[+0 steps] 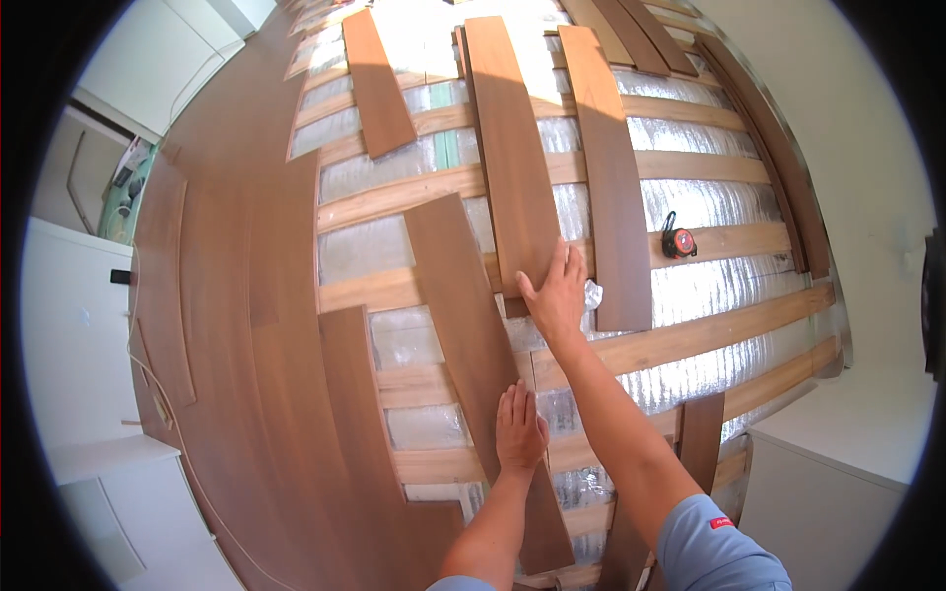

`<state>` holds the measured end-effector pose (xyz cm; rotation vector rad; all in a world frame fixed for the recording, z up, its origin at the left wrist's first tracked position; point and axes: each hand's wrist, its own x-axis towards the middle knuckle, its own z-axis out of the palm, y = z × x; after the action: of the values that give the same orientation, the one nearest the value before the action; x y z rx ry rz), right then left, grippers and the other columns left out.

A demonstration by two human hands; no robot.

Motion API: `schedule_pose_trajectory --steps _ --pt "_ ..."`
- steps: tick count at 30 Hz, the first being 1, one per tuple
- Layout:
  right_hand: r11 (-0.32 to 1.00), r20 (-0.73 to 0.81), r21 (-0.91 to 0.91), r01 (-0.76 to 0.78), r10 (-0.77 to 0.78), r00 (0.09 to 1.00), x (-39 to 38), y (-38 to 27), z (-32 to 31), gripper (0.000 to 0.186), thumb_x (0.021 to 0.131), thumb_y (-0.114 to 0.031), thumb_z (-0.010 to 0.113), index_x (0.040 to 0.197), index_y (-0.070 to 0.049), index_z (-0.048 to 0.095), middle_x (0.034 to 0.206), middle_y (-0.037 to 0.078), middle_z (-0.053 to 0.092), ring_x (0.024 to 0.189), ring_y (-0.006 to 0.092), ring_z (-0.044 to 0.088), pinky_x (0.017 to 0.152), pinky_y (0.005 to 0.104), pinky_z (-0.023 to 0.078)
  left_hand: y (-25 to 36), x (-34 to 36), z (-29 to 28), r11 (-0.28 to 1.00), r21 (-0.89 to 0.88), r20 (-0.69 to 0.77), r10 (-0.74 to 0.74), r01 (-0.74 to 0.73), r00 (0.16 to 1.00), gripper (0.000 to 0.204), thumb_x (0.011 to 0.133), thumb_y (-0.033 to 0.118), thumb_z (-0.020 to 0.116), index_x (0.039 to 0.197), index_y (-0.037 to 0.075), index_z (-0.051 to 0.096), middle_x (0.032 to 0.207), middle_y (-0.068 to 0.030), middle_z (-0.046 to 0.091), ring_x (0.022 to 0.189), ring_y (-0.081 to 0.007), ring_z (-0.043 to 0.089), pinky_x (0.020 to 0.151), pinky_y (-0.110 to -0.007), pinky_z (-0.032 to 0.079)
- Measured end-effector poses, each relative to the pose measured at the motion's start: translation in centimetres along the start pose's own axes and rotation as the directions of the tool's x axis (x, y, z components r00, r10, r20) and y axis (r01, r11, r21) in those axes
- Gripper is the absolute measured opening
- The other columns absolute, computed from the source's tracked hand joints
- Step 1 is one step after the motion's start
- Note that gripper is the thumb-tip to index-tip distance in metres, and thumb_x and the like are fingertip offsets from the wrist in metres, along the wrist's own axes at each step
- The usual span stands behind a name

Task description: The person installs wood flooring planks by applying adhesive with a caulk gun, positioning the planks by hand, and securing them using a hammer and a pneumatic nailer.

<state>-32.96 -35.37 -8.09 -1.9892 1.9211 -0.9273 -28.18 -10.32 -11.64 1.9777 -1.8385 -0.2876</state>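
Note:
My left hand (519, 433) lies with fingers stretched along the right edge of a brown floorboard (455, 281), which slants loose across the wooden battens. My right hand (558, 300) reaches farther out and touches the near right corner of another long floorboard (510, 148). Its thumb is spread from the fingers, and whether they press on the board or only rest there is hard to see. A crumpled silvery scrap (592, 295) sits just right of that hand. Beyond it, a third loose floorboard (613, 187) runs nearly parallel.
Laid flooring (227, 295) covers the left side, with a stepped edge. Pale battens (709, 165) cross silver foil (705, 207) on the right. A black and red tape measure (678, 239) rests there. More boards (778, 148) lie along the right wall; white cabinets (89, 335) line the left.

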Motion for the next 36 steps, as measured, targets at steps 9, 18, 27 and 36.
schedule_pose_trajectory --steps 9,18,27,36 --pt "0.894 0.366 -0.206 -0.398 0.448 0.816 8.6 -4.5 1.6 0.130 0.069 -0.056 0.089 0.166 -0.003 0.022 0.156 0.037 0.036 0.140 0.0532 0.041 0.117 0.0597 0.035 0.3 0.4 -1.1 1.000 0.004 -0.023 0.016 -0.016 1.000 0.046 0.084 0.009 0.063 0.129 -0.003 0.064 0.150 -0.0195 0.054 0.137 -0.0408 0.051 0.120 -0.050 0.042" --pt "0.226 0.698 0.673 -0.705 0.122 0.705 11.4 7.6 -9.7 0.078 0.097 -0.061 0.062 0.153 -0.009 0.047 0.114 0.010 0.063 0.095 0.0174 0.065 0.085 0.0330 0.058 0.2 -0.1 -0.6 0.999 0.031 -0.017 0.017 -0.016 1.000 0.046 0.085 0.009 0.064 0.130 -0.004 0.064 0.154 -0.0172 0.052 0.142 -0.0374 0.048 0.121 -0.050 0.042" --pt "0.577 0.487 0.605 -0.549 0.277 0.828 7.3 2.9 -10.3 0.100 0.092 -0.046 0.076 0.165 0.002 0.026 0.157 0.029 0.045 0.141 0.0311 0.051 0.114 0.0376 0.043 0.1 0.1 -0.5 0.999 0.031 -0.024 0.025 -0.024 0.999 0.047 0.087 0.007 0.059 0.133 -0.003 0.062 0.151 -0.0199 0.055 0.138 -0.0422 0.051 0.118 -0.051 0.043" --pt "0.945 0.182 0.181 -0.273 0.240 0.954 3.5 1.2 -3.4 0.117 0.074 -0.055 0.088 0.158 0.007 0.036 0.142 0.037 0.053 0.131 0.0482 0.054 0.113 0.0500 0.043 -0.1 -0.1 -0.6 1.000 0.023 0.028 -0.016 0.015 0.999 0.050 0.086 0.009 0.064 0.135 -0.002 0.061 0.157 -0.0157 0.050 0.146 -0.0351 0.046 0.124 -0.049 0.039"
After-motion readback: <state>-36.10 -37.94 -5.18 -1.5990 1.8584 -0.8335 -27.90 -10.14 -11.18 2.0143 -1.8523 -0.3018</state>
